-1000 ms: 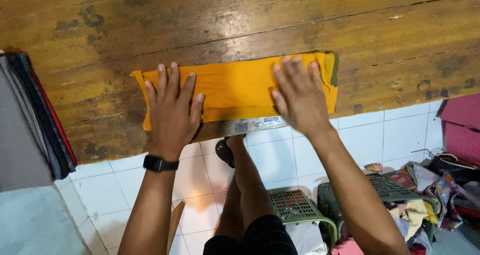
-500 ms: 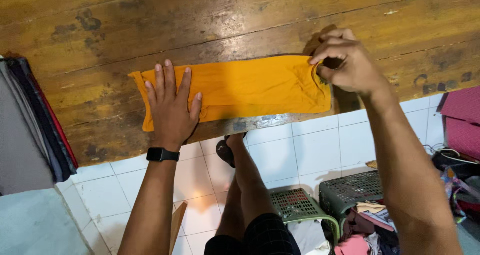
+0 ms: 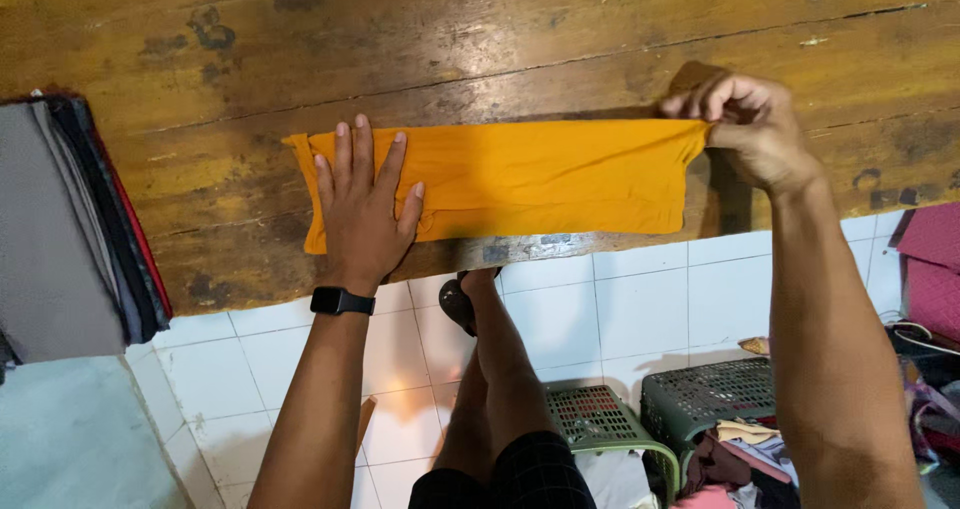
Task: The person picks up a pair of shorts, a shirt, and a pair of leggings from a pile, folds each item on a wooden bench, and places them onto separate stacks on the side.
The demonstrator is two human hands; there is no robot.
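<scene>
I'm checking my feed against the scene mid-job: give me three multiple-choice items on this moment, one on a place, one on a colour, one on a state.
1. Where does the left hand rest?
A. Flat on the left end of the folded cloth
B. On the stack of folded fabric
C. On the floor tiles

2. What colour is the cloth on the wooden table?
A. Blue
B. Orange-yellow
C. White

3. What is the right hand doing?
A. Lying flat and open on the cloth
B. Hanging clear of the table
C. Pinching the cloth's right end with its fingers

Answers:
1 A, the palm and spread fingers press on the cloth's left end.
2 B, the whole strip is orange-yellow.
3 C, the fingers are closed on the cloth's upper right corner.
</scene>
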